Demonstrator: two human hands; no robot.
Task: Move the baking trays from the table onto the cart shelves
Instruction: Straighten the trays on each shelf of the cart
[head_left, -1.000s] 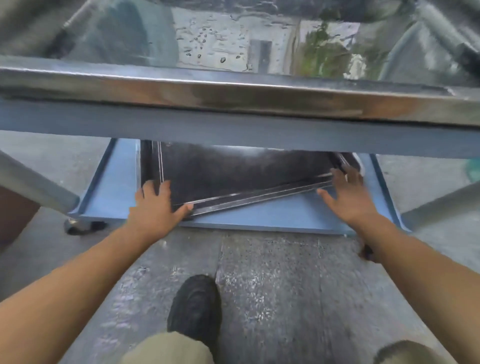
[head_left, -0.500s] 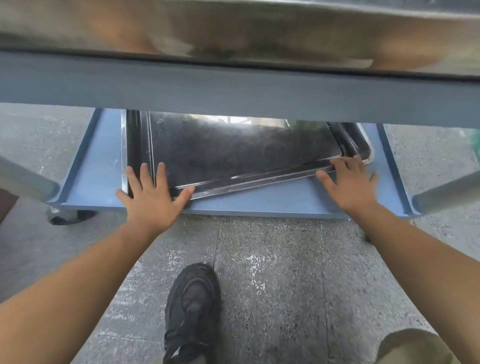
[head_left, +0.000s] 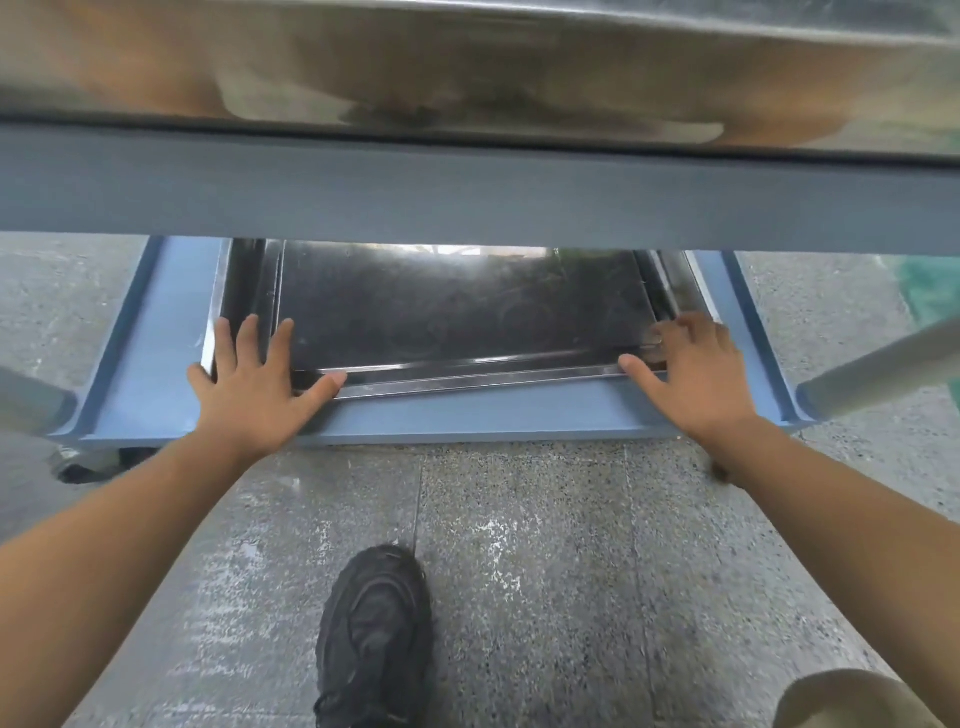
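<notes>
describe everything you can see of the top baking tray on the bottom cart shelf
The top baking tray is a dark, shiny metal sheet with a low raised rim, scuffed and reflective. It lies flat on another tray on the blue lower shelf, slightly askew, its far end hidden under the upper shelf. The left hand presses open on its near left corner; the right hand touches its near right corner.

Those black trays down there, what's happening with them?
A person is crouching at a blue cart, with both hands flat on dark baking trays lying on its bottom shelf. The left hand presses the near left corner, the right hand the near right corner. The top tray sits a little crooked.
</notes>
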